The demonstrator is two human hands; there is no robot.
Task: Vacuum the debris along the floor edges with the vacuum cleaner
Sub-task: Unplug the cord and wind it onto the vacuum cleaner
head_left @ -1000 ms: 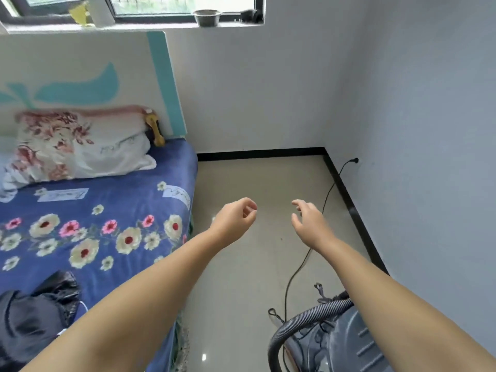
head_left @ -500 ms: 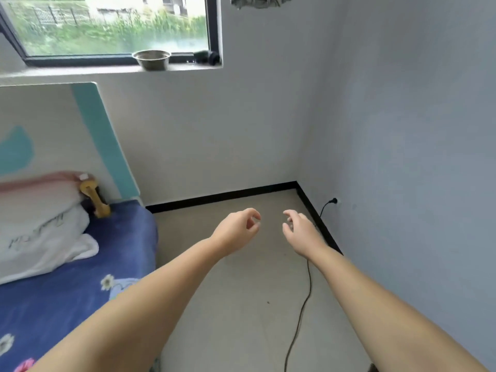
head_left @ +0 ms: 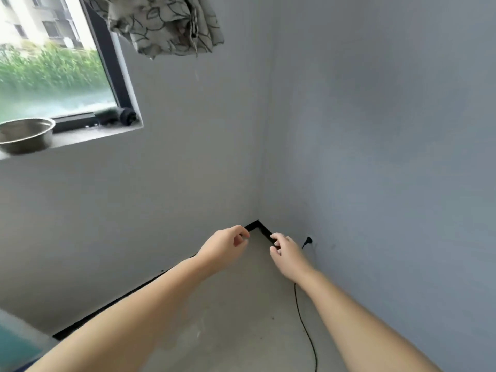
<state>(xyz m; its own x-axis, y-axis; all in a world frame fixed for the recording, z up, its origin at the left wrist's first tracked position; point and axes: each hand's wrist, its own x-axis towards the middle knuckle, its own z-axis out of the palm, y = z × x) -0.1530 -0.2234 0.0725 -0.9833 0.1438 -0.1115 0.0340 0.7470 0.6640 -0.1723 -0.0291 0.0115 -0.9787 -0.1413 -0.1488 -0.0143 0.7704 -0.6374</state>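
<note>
Both arms reach forward over the pale floor (head_left: 241,326) toward the room's corner. My left hand (head_left: 224,248) hangs with loosely curled fingers and holds nothing. My right hand (head_left: 285,251) is a short way to its right, fingers also loosely bent and empty. A thin black power cord (head_left: 304,323) runs across the floor up to a plug (head_left: 308,240) in the right wall. The vacuum cleaner itself is out of view. A black skirting strip (head_left: 128,294) lines the foot of the walls.
A window (head_left: 53,65) sits at the upper left with a steel bowl (head_left: 25,135) and a dark object (head_left: 118,116) on its sill. A patterned curtain (head_left: 166,25) hangs bunched above. A teal bed headboard corner (head_left: 16,342) shows at the bottom left.
The view has swung up and to the right: bed and vacuum cleaner have left the frame, window and curtain now show. Both hands stay held out, close together and empty.
</note>
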